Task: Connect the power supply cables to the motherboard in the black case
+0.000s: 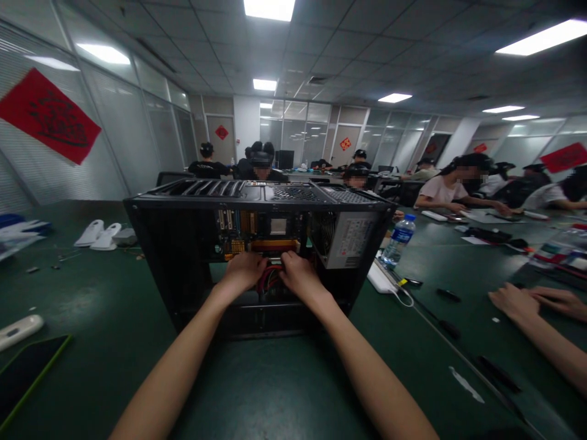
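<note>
An open black computer case (261, 315) stands on the table, its open side facing me. Inside, a motherboard (247, 223) carries a square silver processor (277, 227) with reddish and yellow memory slots (275, 244) below it. My left hand (245, 270) and my right hand (299, 272) both reach in at the board's lower edge, just under those slots. Their fingers are curled in toward each other, and whatever they pinch is hidden. Red and black cables (271, 278) hang between the hands. A power supply (351, 239) sits at the upper right inside the case.
Right of the case are a water bottle (400, 239), a white power strip (381, 278) and a cable. Another person's hands (516, 302) rest at the far right. A green-edged phone (34, 373) and white objects (98, 234) lie left. Several people sit beyond.
</note>
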